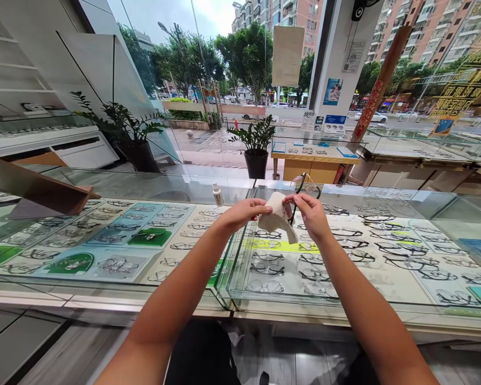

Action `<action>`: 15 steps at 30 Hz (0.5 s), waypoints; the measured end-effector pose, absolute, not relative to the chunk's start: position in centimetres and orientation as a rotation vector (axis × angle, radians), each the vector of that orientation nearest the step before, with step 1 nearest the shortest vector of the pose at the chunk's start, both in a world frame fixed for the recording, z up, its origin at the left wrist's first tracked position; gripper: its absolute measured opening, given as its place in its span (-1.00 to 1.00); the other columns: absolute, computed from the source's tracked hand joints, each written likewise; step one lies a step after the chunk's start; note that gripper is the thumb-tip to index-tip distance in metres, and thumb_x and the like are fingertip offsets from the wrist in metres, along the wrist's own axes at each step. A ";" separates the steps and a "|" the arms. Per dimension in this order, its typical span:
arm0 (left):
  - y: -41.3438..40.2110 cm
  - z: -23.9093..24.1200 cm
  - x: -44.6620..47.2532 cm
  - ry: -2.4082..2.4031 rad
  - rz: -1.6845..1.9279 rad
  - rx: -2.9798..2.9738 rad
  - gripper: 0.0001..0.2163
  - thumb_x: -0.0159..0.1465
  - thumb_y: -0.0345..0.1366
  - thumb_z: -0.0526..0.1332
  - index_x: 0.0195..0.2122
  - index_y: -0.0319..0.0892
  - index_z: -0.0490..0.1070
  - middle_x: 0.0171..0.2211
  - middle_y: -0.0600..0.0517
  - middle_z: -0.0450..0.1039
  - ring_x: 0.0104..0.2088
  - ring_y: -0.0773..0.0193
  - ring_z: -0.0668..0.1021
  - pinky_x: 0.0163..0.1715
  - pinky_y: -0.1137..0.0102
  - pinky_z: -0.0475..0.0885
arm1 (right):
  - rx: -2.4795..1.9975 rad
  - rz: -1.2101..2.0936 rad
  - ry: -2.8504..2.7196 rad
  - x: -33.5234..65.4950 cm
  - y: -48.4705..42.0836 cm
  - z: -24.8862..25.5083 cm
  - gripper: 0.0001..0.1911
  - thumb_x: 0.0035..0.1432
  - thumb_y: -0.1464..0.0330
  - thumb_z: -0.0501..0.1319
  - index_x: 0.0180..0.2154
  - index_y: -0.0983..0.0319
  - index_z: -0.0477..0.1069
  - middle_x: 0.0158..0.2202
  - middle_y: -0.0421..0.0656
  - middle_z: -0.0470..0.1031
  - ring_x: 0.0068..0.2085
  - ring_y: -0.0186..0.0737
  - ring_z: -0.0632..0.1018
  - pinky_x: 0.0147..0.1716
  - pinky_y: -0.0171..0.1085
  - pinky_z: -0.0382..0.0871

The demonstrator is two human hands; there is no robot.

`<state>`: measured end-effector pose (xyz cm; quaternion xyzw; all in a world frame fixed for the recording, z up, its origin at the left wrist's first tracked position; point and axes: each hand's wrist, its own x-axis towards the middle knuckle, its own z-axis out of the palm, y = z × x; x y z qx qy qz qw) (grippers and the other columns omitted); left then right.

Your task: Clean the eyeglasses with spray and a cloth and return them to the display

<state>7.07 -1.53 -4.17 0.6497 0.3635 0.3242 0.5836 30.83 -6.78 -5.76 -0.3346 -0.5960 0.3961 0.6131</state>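
Above a glass display counter (232, 291), both my hands work at a pair of dark-framed glasses (302, 187). My left hand (244, 211) pinches a beige cleaning cloth (276, 219) that hangs between the hands. My right hand (310, 214) is closed on the glasses together with the cloth's other edge. The frame sticks up above my right fingers; its lower part is hidden by cloth and hand.
Many pairs of glasses lie in rows under the counter glass. A small white bottle (217, 194) stands on the counter left of my hands. A brown wooden board (36, 187) juts in at the left. Potted plants (256, 144) and a yellow table (315, 160) stand beyond.
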 end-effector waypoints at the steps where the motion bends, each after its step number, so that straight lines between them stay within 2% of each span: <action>1: -1.6 -4.2 7.1 0.818 0.728 1.524 -0.53 0.05 0.13 0.59 -0.32 -0.20 0.64 -0.41 -0.05 0.59 -0.47 0.28 0.52 -0.52 0.41 0.33 | -0.772 0.912 -1.368 30.9 -6.8 -5.7 -0.59 0.33 -0.05 0.34 -0.17 0.14 0.72 -0.11 -0.08 0.72 -0.04 0.00 0.64 0.13 -0.03 0.49; 3: -1.8 -4.1 7.2 0.759 0.681 1.524 -0.52 0.10 0.18 0.55 -0.35 -0.20 0.65 -0.41 -0.09 0.60 -0.45 0.21 0.56 -0.48 0.35 0.41 | -0.769 0.907 -1.360 31.1 -6.7 -5.6 -0.59 0.33 -0.05 0.34 -0.17 0.13 0.71 -0.10 -0.08 0.72 0.00 0.01 0.64 0.17 -0.02 0.48; 6: -2.1 -4.0 7.4 0.718 0.743 1.639 -0.51 0.19 0.22 0.48 -0.22 -0.17 0.68 -0.25 -0.13 0.65 -0.28 0.10 0.64 -0.30 0.27 0.53 | -0.767 0.920 -1.342 31.4 -6.5 -5.5 -0.61 0.31 -0.04 0.36 -0.21 0.13 0.71 -0.13 -0.08 0.72 0.03 0.01 0.63 0.25 -0.01 0.43; 8: -2.4 -3.8 7.5 0.755 0.952 1.837 -0.53 0.23 0.23 0.44 -0.21 -0.13 0.68 -0.07 -0.17 0.63 -0.07 0.01 0.64 -0.13 0.22 0.56 | -0.806 0.975 -1.319 31.5 -6.3 -5.5 -0.61 0.25 -0.04 0.39 -0.23 0.15 0.71 -0.17 -0.08 0.72 -0.01 0.00 0.63 0.24 0.00 0.43; 11: -2.8 -3.3 7.4 0.749 1.225 2.080 -0.58 0.30 0.18 0.40 -0.34 -0.11 0.62 0.27 -0.22 0.49 0.31 -0.11 0.48 0.17 0.11 0.49 | -0.914 1.079 -1.282 31.6 -5.9 -5.7 -0.57 0.13 -0.05 0.46 -0.27 0.19 0.72 -0.21 -0.05 0.72 -0.05 0.00 0.64 0.20 0.03 0.44; 13: -2.9 -3.1 7.2 0.689 1.247 2.110 -0.61 0.37 0.13 0.35 -0.37 -0.11 0.59 0.29 -0.21 0.49 0.32 -0.10 0.48 0.20 0.10 0.46 | -0.949 1.105 -1.281 31.6 -5.9 -5.7 -0.55 0.10 -0.06 0.47 -0.27 0.19 0.72 -0.19 -0.04 0.73 -0.04 0.00 0.65 0.20 0.04 0.43; 15: -3.0 -2.8 6.9 0.694 1.239 2.086 -0.64 0.40 0.09 0.32 -0.32 -0.11 0.60 0.09 -0.18 0.62 0.10 -0.02 0.60 0.08 0.16 0.48 | -0.948 1.101 -1.296 31.6 -6.1 -5.6 -0.56 0.13 -0.07 0.46 -0.26 0.18 0.73 -0.17 -0.04 0.73 -0.03 0.00 0.65 0.20 0.03 0.42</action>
